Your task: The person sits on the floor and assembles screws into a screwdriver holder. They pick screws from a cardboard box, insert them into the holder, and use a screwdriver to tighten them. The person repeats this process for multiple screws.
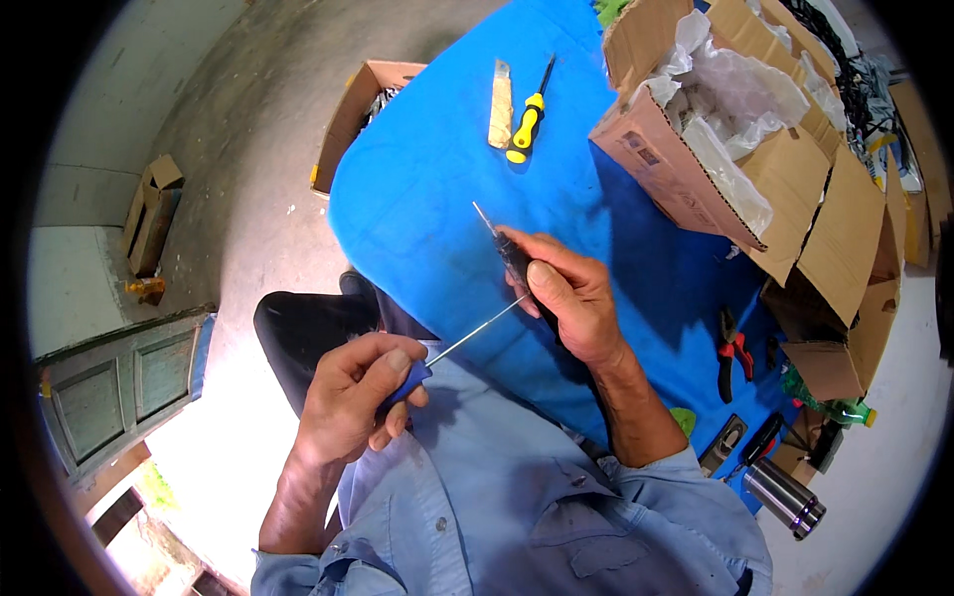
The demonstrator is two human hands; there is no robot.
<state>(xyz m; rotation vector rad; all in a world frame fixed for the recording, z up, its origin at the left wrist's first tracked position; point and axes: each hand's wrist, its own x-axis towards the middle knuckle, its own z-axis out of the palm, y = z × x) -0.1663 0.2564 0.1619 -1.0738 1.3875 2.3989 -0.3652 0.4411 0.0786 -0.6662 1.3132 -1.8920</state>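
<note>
My left hand (363,392) is closed round the blue handle of a screwdriver (477,331). Its thin metal shaft slants up and right, and the tip ends by the fingers of my right hand (574,298); whether it touches cannot be made out. In my right hand is a black pen-shaped tool with a thin metal tip (512,256), pointing up and left. A dark cord seems to run from under that hand along the wrist. Both hands are above my lap and the near edge of the blue cloth (437,219).
Farther off on the cloth lie a yellow-and-black screwdriver (527,127) and a tan-wrapped blade (500,109). Red-and-black pliers (732,353) and a steel flask (785,495) are at right. An open cardboard box (676,164) with plastic wrap stands at far right, another box (343,129) beyond the left edge.
</note>
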